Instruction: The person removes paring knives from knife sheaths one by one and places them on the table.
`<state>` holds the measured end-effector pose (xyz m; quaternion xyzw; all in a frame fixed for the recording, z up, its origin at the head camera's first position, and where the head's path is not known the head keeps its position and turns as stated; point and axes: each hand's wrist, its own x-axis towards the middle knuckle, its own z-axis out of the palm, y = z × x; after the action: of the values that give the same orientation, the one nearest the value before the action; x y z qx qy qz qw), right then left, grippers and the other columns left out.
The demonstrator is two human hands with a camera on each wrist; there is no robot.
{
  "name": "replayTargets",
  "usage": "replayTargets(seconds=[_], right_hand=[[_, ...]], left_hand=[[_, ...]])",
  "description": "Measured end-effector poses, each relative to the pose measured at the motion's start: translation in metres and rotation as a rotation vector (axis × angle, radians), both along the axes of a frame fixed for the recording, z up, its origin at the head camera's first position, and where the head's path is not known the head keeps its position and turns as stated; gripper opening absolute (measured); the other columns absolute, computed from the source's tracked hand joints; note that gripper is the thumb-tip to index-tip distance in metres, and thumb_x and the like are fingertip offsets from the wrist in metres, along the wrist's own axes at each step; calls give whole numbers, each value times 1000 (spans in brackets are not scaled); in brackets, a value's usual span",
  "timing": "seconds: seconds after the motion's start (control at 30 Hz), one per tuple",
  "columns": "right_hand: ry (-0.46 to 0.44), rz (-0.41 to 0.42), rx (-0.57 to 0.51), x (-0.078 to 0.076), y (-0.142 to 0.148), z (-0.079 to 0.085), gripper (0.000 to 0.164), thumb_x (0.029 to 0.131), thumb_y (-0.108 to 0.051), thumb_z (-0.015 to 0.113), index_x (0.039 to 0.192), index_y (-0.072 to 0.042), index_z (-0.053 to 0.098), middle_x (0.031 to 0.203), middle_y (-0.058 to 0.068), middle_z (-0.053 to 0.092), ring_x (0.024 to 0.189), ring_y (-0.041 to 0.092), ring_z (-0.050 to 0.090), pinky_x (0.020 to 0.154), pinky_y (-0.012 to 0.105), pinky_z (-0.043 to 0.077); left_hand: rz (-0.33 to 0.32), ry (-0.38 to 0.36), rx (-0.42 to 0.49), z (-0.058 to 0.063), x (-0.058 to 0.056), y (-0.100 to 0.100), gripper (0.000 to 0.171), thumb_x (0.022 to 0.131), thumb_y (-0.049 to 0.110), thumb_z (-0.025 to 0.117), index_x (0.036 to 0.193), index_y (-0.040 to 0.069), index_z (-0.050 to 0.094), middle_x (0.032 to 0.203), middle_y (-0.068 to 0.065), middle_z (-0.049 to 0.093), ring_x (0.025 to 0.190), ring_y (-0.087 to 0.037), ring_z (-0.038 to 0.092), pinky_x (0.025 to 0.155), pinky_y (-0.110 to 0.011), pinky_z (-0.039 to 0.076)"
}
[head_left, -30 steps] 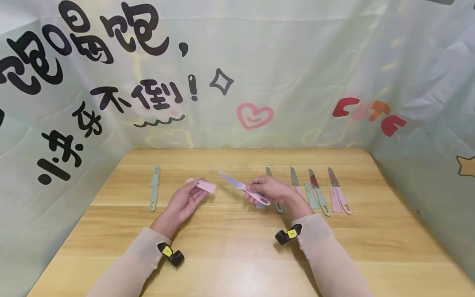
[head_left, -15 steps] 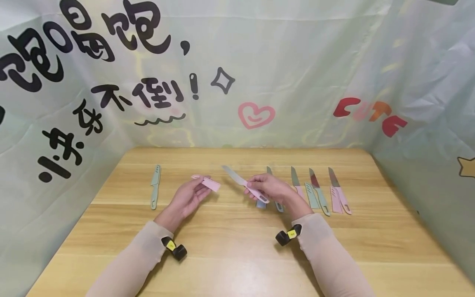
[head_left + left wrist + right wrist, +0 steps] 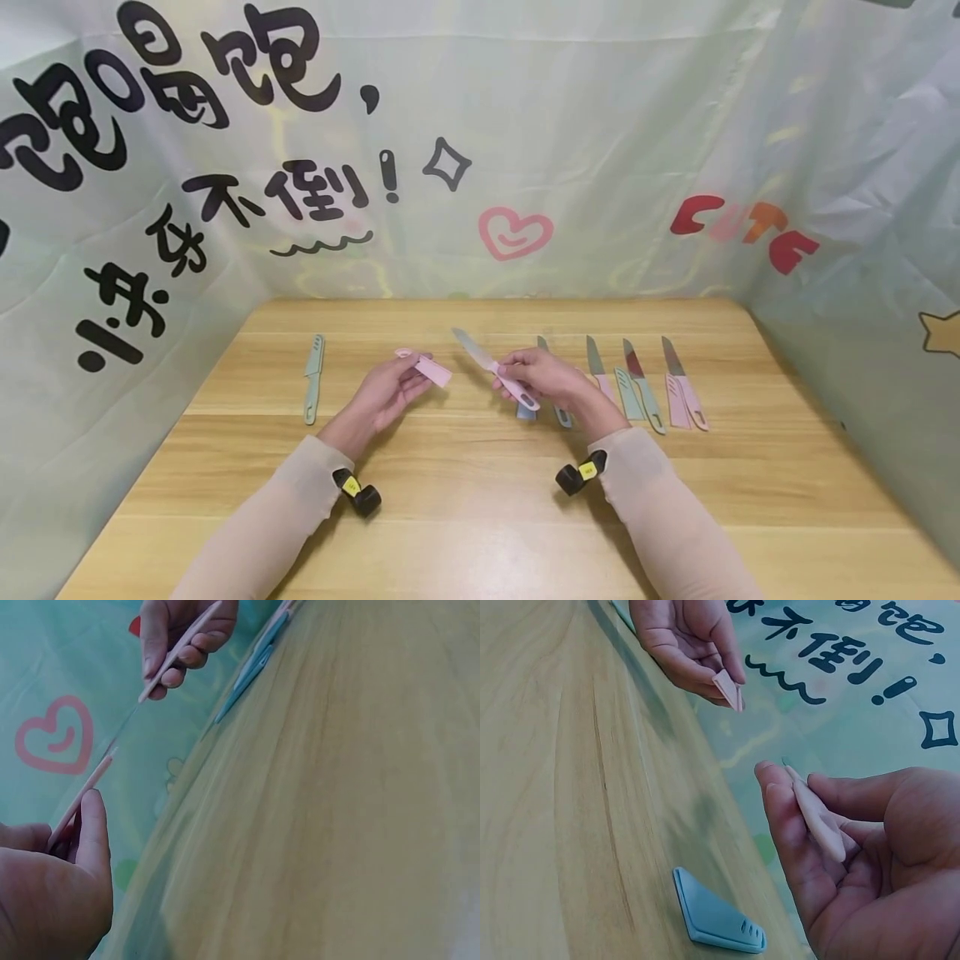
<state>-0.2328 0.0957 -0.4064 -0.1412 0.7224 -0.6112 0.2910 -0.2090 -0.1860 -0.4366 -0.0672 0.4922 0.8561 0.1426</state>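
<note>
My left hand (image 3: 386, 393) pinches a pink knife sheath (image 3: 433, 371) between thumb and fingers, its open end facing right. In my right hand (image 3: 543, 375) is a pink-handled knife (image 3: 517, 392), gripped by the handle, with its bare blade (image 3: 471, 347) pointing up and left. Both things are held above the table, and in the head view a small gap lies between blade and sheath. The right wrist view shows the sheath's opening (image 3: 729, 691) facing the knife. Below my right hand a blue sheath (image 3: 718, 915) lies on the table.
At the left lies a green sheathed knife (image 3: 313, 379). To the right are a knife with a pale green handle (image 3: 562, 415), a pink one (image 3: 603, 383), a green knife (image 3: 652, 408) beside a green sheath (image 3: 628, 393), and another pink knife (image 3: 696, 404) beside its pink sheath (image 3: 677, 402).
My left hand has moved right and slightly away with the pink sheath, closer to the knife. The knife in my right hand has tilted a little, its tip shifting slightly up and right.
</note>
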Motion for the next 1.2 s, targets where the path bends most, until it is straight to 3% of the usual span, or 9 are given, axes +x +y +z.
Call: replayTargets(seconds=[0.23, 0.63, 1.0, 1.2], right_hand=[[-1, -11, 10, -2, 0, -2, 35, 103, -10, 47, 128, 15, 50, 107, 26, 64, 86, 29, 65, 70, 32, 60], [0, -85, 44, -4, -4, -3, 30, 102, -10, 49, 121, 13, 54, 101, 22, 67, 86, 29, 67, 70, 35, 61], [15, -105, 64, -4, -8, -5, 29, 103, -11, 49, 119, 13, 55, 104, 27, 66, 89, 32, 67, 65, 28, 60], [11, -120, 75, -4, -8, -4, 30, 103, -11, 49, 119, 13, 57, 104, 26, 66, 90, 31, 68, 63, 26, 59]], left_hand=[[-33, 12, -8, 1, -5, 0, 43, 106, 12, 41, 140, -12, 35, 138, -29, 43, 109, -28, 61, 100, -35, 51], [-107, 37, -109, 3, -12, 2, 41, 105, 14, 44, 134, -14, 40, 115, -21, 60, 99, -25, 66, 97, -35, 53], [-157, 30, -153, 6, -18, 5, 44, 105, 15, 45, 137, -14, 38, 135, -34, 46, 117, -36, 58, 99, -36, 52], [-156, 15, -162, 4, -21, 6, 42, 104, 14, 46, 134, -14, 41, 128, -31, 53, 107, -31, 65, 97, -36, 54]])
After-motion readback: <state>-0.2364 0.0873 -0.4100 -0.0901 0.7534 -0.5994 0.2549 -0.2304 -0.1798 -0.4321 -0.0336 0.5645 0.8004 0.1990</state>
